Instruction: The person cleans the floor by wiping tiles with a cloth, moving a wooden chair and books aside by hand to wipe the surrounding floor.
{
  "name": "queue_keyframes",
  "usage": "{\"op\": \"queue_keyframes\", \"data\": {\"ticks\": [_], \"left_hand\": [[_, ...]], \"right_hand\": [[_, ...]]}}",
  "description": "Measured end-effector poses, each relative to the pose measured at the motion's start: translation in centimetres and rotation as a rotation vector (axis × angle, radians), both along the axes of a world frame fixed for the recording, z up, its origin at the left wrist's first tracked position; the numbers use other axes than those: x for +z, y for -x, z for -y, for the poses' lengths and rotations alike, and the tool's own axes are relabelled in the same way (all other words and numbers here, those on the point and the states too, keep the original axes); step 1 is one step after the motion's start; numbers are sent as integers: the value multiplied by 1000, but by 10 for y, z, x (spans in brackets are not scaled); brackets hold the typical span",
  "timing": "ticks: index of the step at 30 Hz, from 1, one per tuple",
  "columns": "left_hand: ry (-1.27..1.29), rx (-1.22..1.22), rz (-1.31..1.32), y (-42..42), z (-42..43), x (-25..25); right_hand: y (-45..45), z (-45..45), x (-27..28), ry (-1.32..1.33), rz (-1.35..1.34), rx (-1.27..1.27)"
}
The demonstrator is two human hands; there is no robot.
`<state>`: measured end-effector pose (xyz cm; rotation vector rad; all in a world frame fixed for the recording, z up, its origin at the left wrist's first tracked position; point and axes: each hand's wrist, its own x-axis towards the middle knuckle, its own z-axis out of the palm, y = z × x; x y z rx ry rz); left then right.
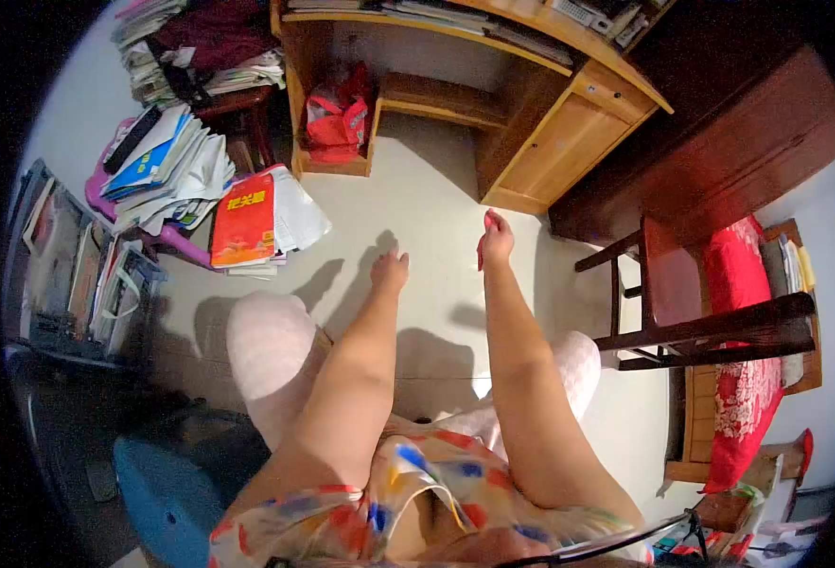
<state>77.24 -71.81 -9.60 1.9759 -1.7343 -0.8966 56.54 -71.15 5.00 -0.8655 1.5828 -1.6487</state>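
Note:
Both my arms reach forward over the pale tiled floor (417, 189). My right hand (499, 239) is closed around a slim red thing (482, 251), which hangs down along its left side; its kind is too small to make out. My left hand (391, 269) is held out in the air with loosely bent fingers slightly apart, and nothing shows in it. Left of it, a red book with yellow lettering (244, 222) lies on loose papers (296, 216).
A wooden desk (569, 133) stands ahead, with a red bag (339, 118) in its lower shelf. Paper stacks (176, 170) rest on a purple stool (96, 189) at left. A dark wooden chair (711, 327) is at right. A blue stool (176, 492) sits beside me.

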Motion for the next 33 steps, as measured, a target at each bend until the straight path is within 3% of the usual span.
{"op": "queue_keyframes", "data": {"ticks": [6,9,11,15,17,19,21,24,25,28,31,33], "left_hand": [[-8,208,-53,-17,-25,70],[-85,94,-94,-3,-29,33],[-135,90,-48,6,-47,42],[-142,32,15,17,-54,9],[-91,6,67,22,-49,-27],[23,-23,156,25,-36,-80],[-7,38,97,19,-26,-98],[-24,118,78,-3,-9,-104],[-24,142,84,-14,-2,-110],[-46,220,110,-59,20,-125],[-83,306,167,-82,39,-110],[-34,305,177,-102,47,-134]], "right_hand": [[-37,2,28,31,-21,15],[-51,-13,21,-18,-48,33],[-50,-19,7,-73,-21,28],[-16,-2,-78,-35,-112,-34],[-1,5,-115,-73,-105,-56],[-3,1,-110,-231,11,-46],[-5,7,-123,-180,55,-105],[18,28,-192,-213,16,-93],[4,30,-169,-349,0,-61],[9,58,-274,-168,147,-18],[-9,87,-257,-312,64,61],[-20,104,-248,-184,-42,51]]}}
